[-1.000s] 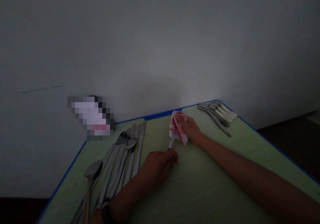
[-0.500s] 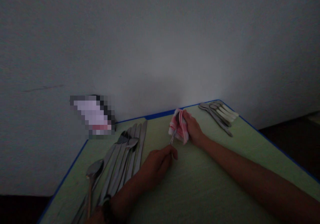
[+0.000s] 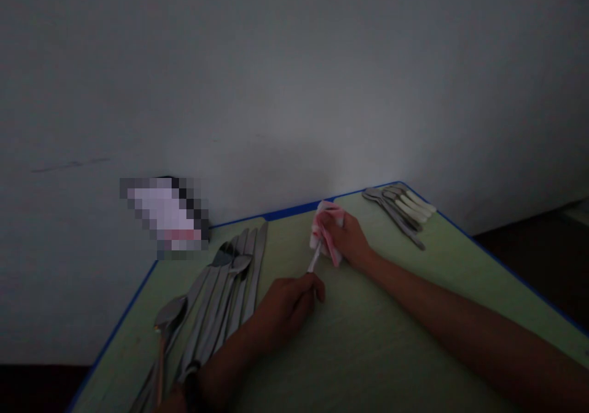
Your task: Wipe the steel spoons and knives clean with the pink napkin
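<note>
My left hand (image 3: pixel 292 302) is closed around the lower end of a metal spoon (image 3: pixel 315 258), its handle slanting up and away from me. Folded over the spoon's far end is a pink-and-white cloth (image 3: pixel 334 253), pinched by my right hand (image 3: pixel 347 235). The cloth hides the bowl of the spoon. Left of my left hand lies a row of table knives (image 3: pixel 257 266) with spoons among them, partly covered by my forearm. One larger spoon (image 3: pixel 171 312) rests at the left end of that row.
At the table's far right corner lie several spoons (image 3: pixel 391 207) and several pieces of cutlery with white handles (image 3: pixel 416 204). A blurred-out upright object (image 3: pixel 161 216) stands at the back left. The green tabletop (image 3: pixel 368 339) has a blue edge and meets a grey wall (image 3: pixel 294 94).
My right thumb and fingers have closed over the cloth, pressing it around the spoon; the dark bowl visible before is now covered. My left hand keeps its grip. The view has shifted slightly.
</note>
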